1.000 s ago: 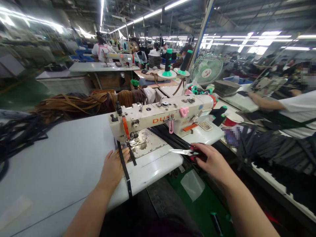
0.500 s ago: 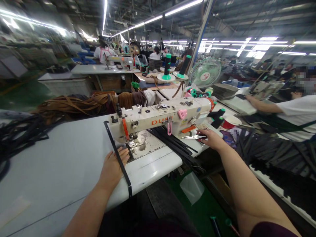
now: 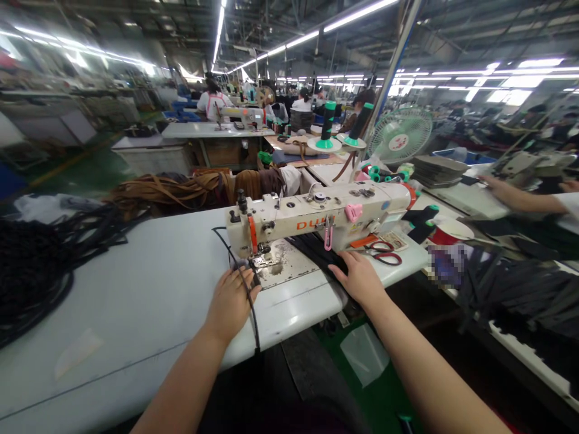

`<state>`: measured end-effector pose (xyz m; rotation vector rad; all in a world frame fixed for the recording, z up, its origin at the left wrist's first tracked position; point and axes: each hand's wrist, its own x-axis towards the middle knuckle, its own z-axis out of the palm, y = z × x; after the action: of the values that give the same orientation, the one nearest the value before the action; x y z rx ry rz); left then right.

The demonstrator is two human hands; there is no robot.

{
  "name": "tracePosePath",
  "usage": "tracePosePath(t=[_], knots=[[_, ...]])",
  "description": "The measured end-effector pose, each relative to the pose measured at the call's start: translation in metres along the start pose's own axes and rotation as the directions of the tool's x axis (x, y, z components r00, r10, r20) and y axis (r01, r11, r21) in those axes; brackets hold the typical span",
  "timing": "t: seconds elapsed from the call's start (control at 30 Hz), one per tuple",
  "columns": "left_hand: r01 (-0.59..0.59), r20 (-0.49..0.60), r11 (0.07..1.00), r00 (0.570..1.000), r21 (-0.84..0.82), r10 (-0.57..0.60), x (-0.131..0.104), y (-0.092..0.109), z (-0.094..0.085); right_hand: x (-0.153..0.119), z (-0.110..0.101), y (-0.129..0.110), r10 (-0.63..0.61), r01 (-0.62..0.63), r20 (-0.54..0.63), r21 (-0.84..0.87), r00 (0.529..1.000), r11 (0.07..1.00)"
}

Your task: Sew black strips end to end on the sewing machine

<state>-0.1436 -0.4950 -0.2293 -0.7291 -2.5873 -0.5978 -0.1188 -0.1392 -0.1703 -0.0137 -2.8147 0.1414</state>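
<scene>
My left hand lies flat, fingers stretched out, beside the presser foot of the sewing machine. Across the back of its fingers runs a thin black strip, whose lower end hangs over the table's front edge. My right hand rests at a bundle of black strips under the machine arm, thumb and fingers apart. Whether its fingertips pinch a strip is hard to see. Just beyond that hand, scissors with red-rimmed handles lie on the machine bed's right end.
A heap of black strips covers the table's left end. Brown straps hang behind the machine. Thread cones and a fan stand at the back. At the right, a co-worker's arm reaches over another machine table.
My right hand has let go of the scissors and moved left to the black strips. My left hand remains by the presser foot. The view has turned slightly left.
</scene>
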Motion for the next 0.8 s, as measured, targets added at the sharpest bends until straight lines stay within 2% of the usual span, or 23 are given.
tracePosePath(t=[0.1, 0.23, 0.47, 0.6, 0.8], knots=[[0.016, -0.009, 1.0, 1.0, -0.01, -0.016, 0.0, -0.003, 0.004, 0.005, 0.012, -0.024, 0.02, -0.017, 0.041, -0.071, 0.999, 0.997], [0.051, -0.025, 0.996, 0.998, -0.076, -0.053, 0.001, -0.011, 0.008, 0.017, 0.018, -0.03, 0.046, -0.037, 0.064, -0.135, 0.997, 0.99], [0.043, -0.05, 0.987, 0.997, -0.154, -0.051, 0.004, -0.01, 0.002, 0.03, 0.01, -0.032, 0.0, 0.01, 0.056, -0.176, 0.998, 0.984], [0.068, -0.058, 0.988, 0.995, -0.138, -0.076, 0.003, -0.004, 0.002, 0.031, 0.009, -0.039, -0.033, 0.044, 0.062, -0.189, 0.998, 0.981], [0.037, -0.084, 0.995, 0.995, -0.088, -0.045, 0.001, -0.002, 0.005, 0.033, 0.003, -0.047, -0.013, 0.021, 0.05, -0.15, 0.999, 0.988]])
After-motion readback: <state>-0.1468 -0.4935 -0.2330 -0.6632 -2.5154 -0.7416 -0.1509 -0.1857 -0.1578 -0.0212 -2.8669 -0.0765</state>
